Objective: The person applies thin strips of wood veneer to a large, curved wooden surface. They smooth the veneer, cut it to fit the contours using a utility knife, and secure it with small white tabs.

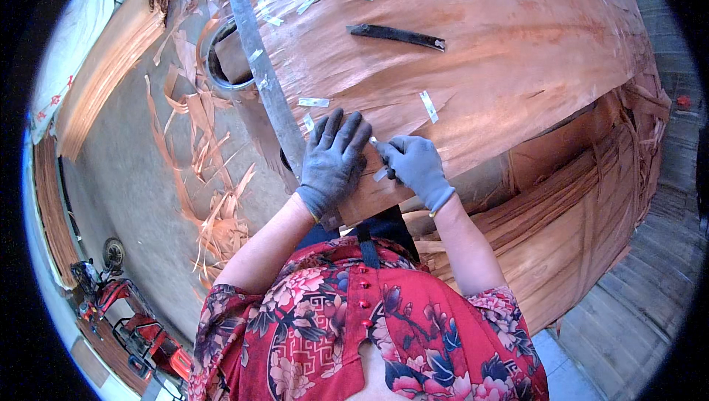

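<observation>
A large sheet of reddish-brown wood veneer [502, 54] covers the work surface, with several short pale tape strips [429, 106] stuck on it. My gloved left hand [332, 161] lies flat near the sheet's front left corner, fingers stretched out and pressing down. Just right of it, my gloved right hand [419, 168] is closed in a pinch. A small whitish tip shows at its fingertips, close to the left fingers; what it belongs to is hidden. Another tape strip [380, 173] sits between the two hands. Farther back on the veneer rests a dark narrow bar [396, 36].
A long grey metal edge strip [255, 61] borders the sheet's left side. Torn veneer scraps [221, 224] litter the floor, with a round bin [225, 57] nearby. Veneer stacks [546, 216] lie at right, another stack [111, 61] at far left. A red wheeled machine [140, 327] stands lower left.
</observation>
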`<action>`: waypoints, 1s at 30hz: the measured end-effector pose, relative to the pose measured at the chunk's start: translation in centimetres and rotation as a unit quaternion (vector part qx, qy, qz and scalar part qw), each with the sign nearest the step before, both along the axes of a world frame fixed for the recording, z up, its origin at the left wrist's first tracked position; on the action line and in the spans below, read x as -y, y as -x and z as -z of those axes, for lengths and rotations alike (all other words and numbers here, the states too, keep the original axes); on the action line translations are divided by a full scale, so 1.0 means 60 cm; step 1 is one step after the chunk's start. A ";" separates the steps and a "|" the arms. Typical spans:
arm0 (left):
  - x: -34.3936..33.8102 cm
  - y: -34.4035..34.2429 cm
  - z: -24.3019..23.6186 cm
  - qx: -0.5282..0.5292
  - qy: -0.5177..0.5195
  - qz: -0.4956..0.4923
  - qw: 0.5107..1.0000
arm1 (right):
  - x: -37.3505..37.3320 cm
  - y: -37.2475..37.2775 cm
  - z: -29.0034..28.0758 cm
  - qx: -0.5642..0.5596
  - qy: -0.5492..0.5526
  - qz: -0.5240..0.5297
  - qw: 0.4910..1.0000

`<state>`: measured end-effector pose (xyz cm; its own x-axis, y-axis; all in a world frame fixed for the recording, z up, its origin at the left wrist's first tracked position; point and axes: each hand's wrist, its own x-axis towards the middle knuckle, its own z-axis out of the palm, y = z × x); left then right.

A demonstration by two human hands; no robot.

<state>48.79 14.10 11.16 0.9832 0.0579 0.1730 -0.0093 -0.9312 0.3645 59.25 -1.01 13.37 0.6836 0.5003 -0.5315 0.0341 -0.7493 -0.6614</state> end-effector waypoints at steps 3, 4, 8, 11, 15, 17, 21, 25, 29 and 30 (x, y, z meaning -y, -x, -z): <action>0.001 0.001 0.013 0.009 -0.124 0.038 0.991 | -0.002 -0.006 0.003 0.029 0.036 -0.026 0.999; 0.003 -0.002 0.015 0.005 -0.116 0.036 0.993 | 0.000 -0.007 0.004 0.061 0.048 -0.042 0.996; 0.005 -0.004 0.009 -0.010 -0.089 0.024 0.996 | -0.003 -0.014 -0.017 0.139 0.197 -0.104 0.965; 0.005 -0.005 0.006 -0.019 -0.077 0.023 0.997 | 0.012 -0.024 -0.024 0.126 0.271 -0.127 0.946; -0.003 -0.009 -0.021 -0.050 -0.030 0.047 0.997 | 0.030 -0.036 -0.032 0.055 0.245 -0.136 0.958; 0.002 -0.024 -0.027 -0.016 -0.018 -0.008 1.000 | 0.038 -0.047 -0.035 -0.004 0.206 -0.149 0.967; 0.039 -0.093 -0.014 0.118 -0.048 0.021 0.992 | 0.063 -0.042 -0.003 0.032 0.127 -0.190 0.973; 0.082 -0.143 0.027 0.039 0.030 0.048 0.998 | 0.082 -0.007 0.007 0.220 0.109 -0.161 0.956; 0.092 -0.150 0.016 -0.008 -0.018 0.024 1.000 | 0.070 0.047 -0.004 0.216 0.085 -0.102 0.967; 0.092 -0.150 0.020 0.007 -0.018 0.028 0.999 | 0.074 0.066 -0.006 0.207 0.041 -0.100 0.972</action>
<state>57.80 8.56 9.97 0.9822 -0.0027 0.1876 -0.0658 -0.9413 0.3310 55.28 -5.47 13.71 0.7406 0.6134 -0.2742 0.4360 -0.7492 -0.4987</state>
